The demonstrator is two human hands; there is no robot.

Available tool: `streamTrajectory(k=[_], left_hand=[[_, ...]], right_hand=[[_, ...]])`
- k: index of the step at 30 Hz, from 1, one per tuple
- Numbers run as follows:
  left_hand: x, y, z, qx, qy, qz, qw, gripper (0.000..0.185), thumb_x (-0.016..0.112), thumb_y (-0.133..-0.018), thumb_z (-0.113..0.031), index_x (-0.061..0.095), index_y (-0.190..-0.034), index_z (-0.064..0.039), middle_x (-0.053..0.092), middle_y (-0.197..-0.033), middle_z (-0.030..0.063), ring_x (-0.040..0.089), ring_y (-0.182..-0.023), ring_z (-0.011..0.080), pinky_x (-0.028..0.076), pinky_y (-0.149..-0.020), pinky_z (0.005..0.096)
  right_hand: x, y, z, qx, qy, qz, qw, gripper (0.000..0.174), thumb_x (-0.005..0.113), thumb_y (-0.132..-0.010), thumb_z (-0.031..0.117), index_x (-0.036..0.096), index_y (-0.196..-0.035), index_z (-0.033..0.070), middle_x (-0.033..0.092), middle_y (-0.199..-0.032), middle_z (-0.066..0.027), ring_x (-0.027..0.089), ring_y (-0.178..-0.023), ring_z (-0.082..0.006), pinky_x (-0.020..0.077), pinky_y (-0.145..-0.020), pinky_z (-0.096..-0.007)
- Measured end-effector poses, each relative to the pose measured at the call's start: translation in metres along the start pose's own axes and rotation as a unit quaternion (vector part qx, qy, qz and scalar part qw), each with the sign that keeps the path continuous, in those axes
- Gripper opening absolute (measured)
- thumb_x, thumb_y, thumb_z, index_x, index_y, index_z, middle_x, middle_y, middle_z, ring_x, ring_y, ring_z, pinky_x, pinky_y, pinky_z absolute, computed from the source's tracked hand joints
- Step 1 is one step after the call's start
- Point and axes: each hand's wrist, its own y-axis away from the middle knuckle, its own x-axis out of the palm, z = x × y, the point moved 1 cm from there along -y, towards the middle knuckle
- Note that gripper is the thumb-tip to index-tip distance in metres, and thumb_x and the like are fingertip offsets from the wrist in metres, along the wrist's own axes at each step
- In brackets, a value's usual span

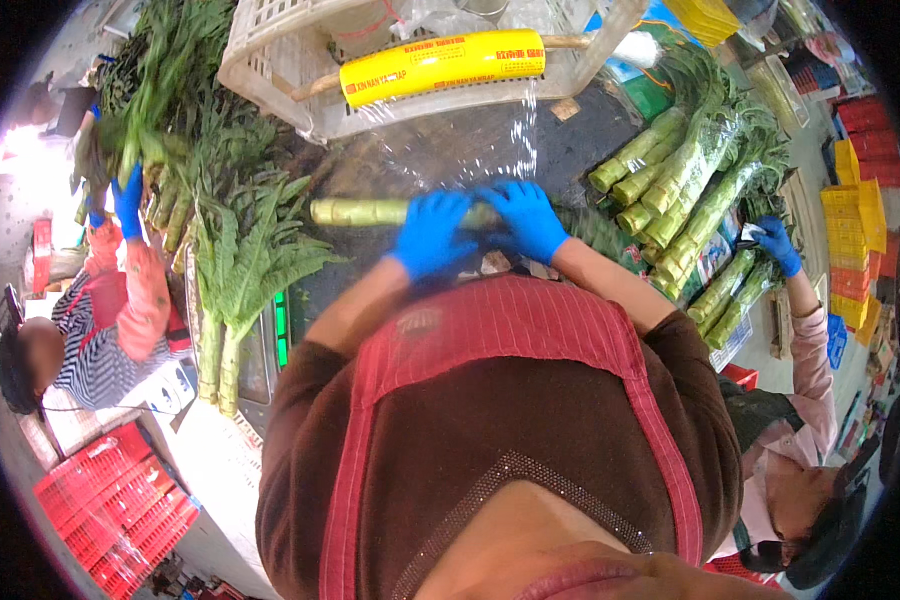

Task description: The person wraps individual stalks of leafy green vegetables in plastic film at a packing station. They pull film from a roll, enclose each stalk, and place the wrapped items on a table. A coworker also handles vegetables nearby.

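Both my hands wear blue gloves. My left hand (436,231) lies over a celtuce stem (360,212), fingers curled on it. My right hand (526,221) rests on the same stem's leafy side, its fingertips at the edge of clear plastic film (457,154). The film hangs from a yellow roll of wrap (444,66) on a wooden rod across a white plastic crate (270,82). The stem lies sideways on the dark table, its cut end to the left and its leaves, blurred, to the right.
Wrapped celtuce (694,184) is stacked at the right, near a co-worker's gloved hand (778,244). Two leafy celtuce stems (229,367) lie at the left over a scale with a green display (281,330). Another co-worker (120,315) handles greens at the far left.
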Motion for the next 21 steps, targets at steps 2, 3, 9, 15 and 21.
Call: streamTrajectory(k=[2, 3, 9, 15, 21], left_hand=[[-0.003, -0.028, 0.017, -0.038, -0.018, 0.016, 0.999, 0.078, 0.071, -0.08, -0.047, 0.044, -0.144, -0.011, 0.043, -0.144, 0.0162, 0.041, -0.13, 0.0387, 0.032, -0.105, 0.0534], [-0.005, -0.035, 0.022, -0.032, -0.022, -0.028, 0.999, 0.076, 0.071, -0.08, -0.046, 0.045, -0.143, -0.011, 0.044, -0.143, 0.0166, 0.042, -0.129, 0.0388, 0.033, -0.104, 0.0529], [0.003, 0.012, -0.01, 0.117, 0.03, -0.002, 0.993, 0.073, 0.075, -0.078, -0.042, 0.048, -0.139, -0.011, 0.048, -0.137, 0.0174, 0.045, -0.126, 0.0387, 0.032, -0.104, 0.0534], [0.008, -0.027, -0.004, 0.021, 0.012, -0.052, 0.998, 0.069, 0.078, -0.077, -0.04, 0.052, -0.134, -0.011, 0.05, -0.132, 0.0164, 0.05, -0.119, 0.0385, 0.039, -0.098, 0.0541], [0.011, -0.064, 0.015, -0.05, -0.071, 0.117, 0.989, 0.056, 0.077, -0.079, -0.036, 0.055, -0.122, -0.008, 0.057, -0.108, 0.0179, 0.058, -0.102, 0.0392, 0.049, -0.083, 0.0469]], right_hand=[[0.011, -0.018, -0.01, 0.007, -0.003, 0.055, 0.998, 0.053, 0.073, -0.078, 0.028, 0.06, -0.127, 0.016, 0.061, -0.119, -0.0167, 0.061, -0.1, -0.0373, 0.0508, -0.086, -0.0467], [0.013, -0.022, -0.014, 0.011, -0.006, 0.073, 0.997, 0.052, 0.073, -0.078, 0.027, 0.06, -0.127, 0.016, 0.061, -0.119, -0.0169, 0.061, -0.1, -0.0374, 0.051, -0.085, -0.0464], [0.007, 0.013, -0.01, 0.095, -0.063, 0.234, 0.966, 0.051, 0.07, -0.083, 0.037, 0.06, -0.13, 0.018, 0.06, -0.12, -0.0181, 0.06, -0.107, -0.039, 0.0496, -0.092, -0.0458], [0.035, -0.016, -0.045, 0.082, -0.177, 0.126, 0.973, 0.041, 0.054, -0.094, 0.036, 0.06, -0.127, 0.013, 0.062, -0.124, -0.0181, 0.059, -0.111, -0.0384, 0.047, -0.096, -0.0469], [0.072, -0.048, -0.084, 0.091, -0.12, 0.283, 0.947, 0.033, 0.043, -0.098, 0.032, 0.068, -0.114, 0.017, 0.065, -0.12, -0.0149, 0.062, -0.105, -0.0385, 0.0484, -0.093, -0.0491]])
